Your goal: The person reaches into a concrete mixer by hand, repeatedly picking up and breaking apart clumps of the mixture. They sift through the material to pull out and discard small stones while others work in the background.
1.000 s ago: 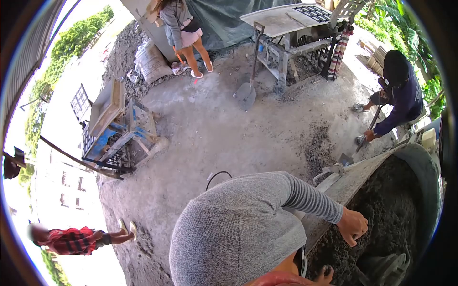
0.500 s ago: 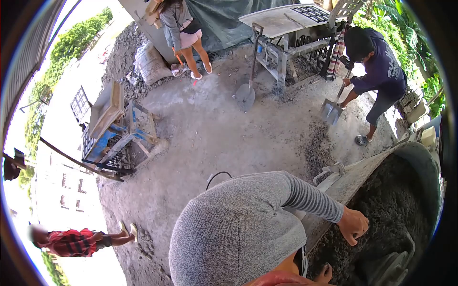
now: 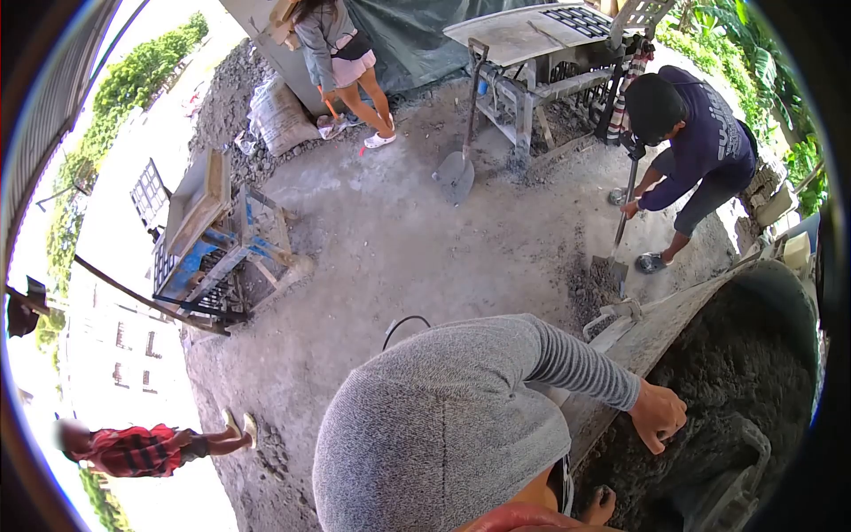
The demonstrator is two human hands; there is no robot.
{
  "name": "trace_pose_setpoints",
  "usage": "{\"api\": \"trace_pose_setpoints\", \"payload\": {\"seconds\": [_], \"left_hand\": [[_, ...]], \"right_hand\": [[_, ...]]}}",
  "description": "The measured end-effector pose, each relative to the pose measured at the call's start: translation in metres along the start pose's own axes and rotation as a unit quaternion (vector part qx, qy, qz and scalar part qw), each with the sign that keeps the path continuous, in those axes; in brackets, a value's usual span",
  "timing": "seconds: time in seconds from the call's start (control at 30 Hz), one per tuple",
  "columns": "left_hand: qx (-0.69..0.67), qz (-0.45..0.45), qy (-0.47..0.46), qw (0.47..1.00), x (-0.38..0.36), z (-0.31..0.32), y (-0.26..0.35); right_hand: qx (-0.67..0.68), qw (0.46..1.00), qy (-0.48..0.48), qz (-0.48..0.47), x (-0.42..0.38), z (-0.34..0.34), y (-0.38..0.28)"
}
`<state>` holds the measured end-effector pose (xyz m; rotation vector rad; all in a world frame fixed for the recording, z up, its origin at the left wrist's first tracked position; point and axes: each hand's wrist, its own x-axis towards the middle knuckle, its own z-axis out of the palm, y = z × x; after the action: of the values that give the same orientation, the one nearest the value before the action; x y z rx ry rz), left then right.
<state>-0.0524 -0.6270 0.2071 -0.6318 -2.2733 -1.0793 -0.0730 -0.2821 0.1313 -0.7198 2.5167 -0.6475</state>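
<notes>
left hand (image 3: 658, 417), grey sleeve (image 3: 581, 359), reaches over the near edge of a big metal drum (image 3: 651, 346). fingers bent inward, thumb set apart from them with a small dark gap between; cannot tell if anything is gripped. hand sits over the dark wet mix (image 3: 740, 372); actual contact unclear. mix lies inside the drum, lumpy, spread along the bottom and sides. coated metal paddle (image 3: 722, 505) in the lower part of the drum, just beside the hand, partly cut by the dark picture edge. below the left hand, a rounded bit of bare skin (image 3: 600, 505) at the drum edge; could be right hand or not, cannot tell, finger state unreadable. metal bracket (image 3: 616, 315) on the drum's outer side. black cord (image 3: 403, 324) curves on the floor next to the grey shoulder.

co-worker (image 3: 700, 137) in dark printed top, past the drum, bent forward, hands around a shovel (image 3: 612, 272), blade down at the dark loose material (image 3: 589, 288) on the concrete floor (image 3: 399, 239). second shovel (image 3: 456, 177) upright, handle against a work table (image 3: 505, 40). person in grey jacket (image 3: 326, 44) near a pale sack (image 3: 282, 120), back turned. person in red and black top (image 3: 133, 450) stands far left. blue-marked metal frame (image 3: 208, 266) between those two, well apart from the drum
</notes>
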Motion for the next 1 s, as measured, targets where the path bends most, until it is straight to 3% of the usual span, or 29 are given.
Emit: {"api": "trace_pose_setpoints", "payload": {"seconds": [0.27, 0.8, 1.0], "left_hand": [[0.021, 0.027, 0.052, 0.998, 0.003, -0.005, 0.003], [0.041, 0.019, 0.031, 0.999, 0.001, -0.003, 0.002], [0.032, 0.031, 0.051, 0.998, 0.001, -0.01, 0.006]], "right_hand": [[-0.022, 0.999, 0.034, -0.014, -0.006, 0.0, -0.019], [-0.033, 0.999, 0.029, 0.012, -0.007, -0.003, -0.041], [-0.014, 0.999, 0.027, -0.028, -0.004, 0.0, -0.029]]}}
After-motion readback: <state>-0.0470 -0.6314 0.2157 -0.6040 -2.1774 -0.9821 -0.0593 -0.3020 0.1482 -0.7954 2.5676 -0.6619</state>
